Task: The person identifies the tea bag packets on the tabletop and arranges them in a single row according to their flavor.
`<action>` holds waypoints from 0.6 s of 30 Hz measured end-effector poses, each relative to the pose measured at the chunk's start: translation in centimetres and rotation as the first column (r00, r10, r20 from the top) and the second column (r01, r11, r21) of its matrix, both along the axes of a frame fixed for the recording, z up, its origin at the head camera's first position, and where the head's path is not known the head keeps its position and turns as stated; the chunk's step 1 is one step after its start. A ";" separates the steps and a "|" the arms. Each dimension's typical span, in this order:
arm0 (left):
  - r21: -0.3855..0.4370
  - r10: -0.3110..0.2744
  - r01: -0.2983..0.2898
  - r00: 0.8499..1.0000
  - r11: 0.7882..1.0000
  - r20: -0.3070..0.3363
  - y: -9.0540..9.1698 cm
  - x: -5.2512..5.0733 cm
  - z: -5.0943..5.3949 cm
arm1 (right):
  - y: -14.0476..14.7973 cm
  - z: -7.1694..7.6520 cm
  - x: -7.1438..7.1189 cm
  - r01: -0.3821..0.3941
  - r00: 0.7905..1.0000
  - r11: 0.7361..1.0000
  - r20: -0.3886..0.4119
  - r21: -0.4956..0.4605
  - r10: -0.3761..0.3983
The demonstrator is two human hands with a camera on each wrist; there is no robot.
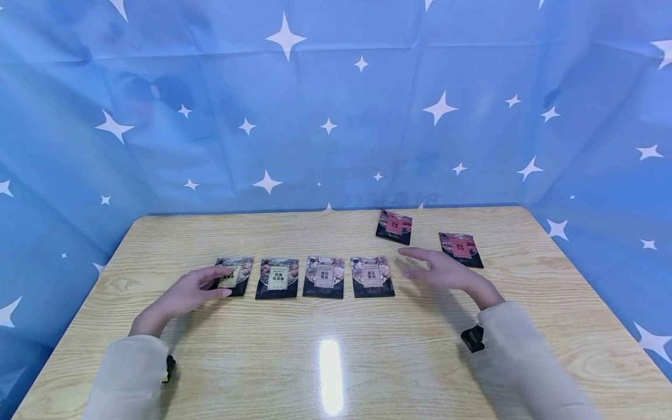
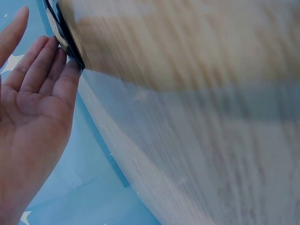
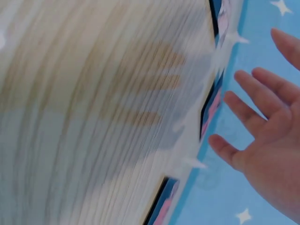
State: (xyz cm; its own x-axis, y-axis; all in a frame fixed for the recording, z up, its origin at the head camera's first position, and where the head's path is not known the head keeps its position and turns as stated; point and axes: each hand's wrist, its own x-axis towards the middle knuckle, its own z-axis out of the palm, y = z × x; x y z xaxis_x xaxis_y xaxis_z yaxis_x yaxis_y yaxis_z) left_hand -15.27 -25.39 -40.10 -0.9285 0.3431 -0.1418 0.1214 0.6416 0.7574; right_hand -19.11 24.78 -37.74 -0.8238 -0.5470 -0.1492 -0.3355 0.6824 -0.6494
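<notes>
Flat tea sachets lie in a row across the table. In the head view my left hand (image 1: 191, 290) reaches over the leftmost green-labelled sachet (image 1: 240, 288), its fingers covering part of it; whether they touch it I cannot tell. A second green-labelled sachet (image 1: 277, 279) lies beside it, followed by a pink-labelled sachet (image 1: 323, 277) and another pink-labelled sachet (image 1: 372, 277). My right hand (image 1: 438, 270) hovers just right of the row, fingers spread and holding nothing. Beyond it are a red-labelled sachet (image 1: 394, 227) and a second red-labelled sachet (image 1: 461, 249), both askew.
The wooden table (image 1: 262, 356) has a bright reflection near its front middle. A blue star-patterned cloth (image 1: 336, 87) hangs behind it and along both sides. Dark straps with small devices sit at both sleeve cuffs.
</notes>
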 end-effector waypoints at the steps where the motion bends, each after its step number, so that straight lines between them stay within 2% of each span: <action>1: -0.001 0.000 0.000 1.000 1.000 -0.002 0.0 0.0 0.0 | 0.3 0.1 -0.1 0.015 1.000 1.000 0.000 0.002 -0.015; 6: 0.007 -0.006 0.006 1.000 1.000 -0.013 -0.1 0.0 -0.1 | 2.1 0.6 -0.4 0.087 0.996 0.996 -0.003 0.014 -0.087; 11: 0.008 -0.009 0.009 1.000 1.000 -0.018 -0.1 0.0 0.0 | 4.2 0.9 -0.9 0.109 0.994 0.994 -0.005 -0.020 -0.109; 18: 0.006 -0.008 0.008 1.000 1.000 -0.010 -0.1 0.1 0.1 | 6.1 1.0 -1.2 0.185 0.983 0.983 0.000 0.022 -0.185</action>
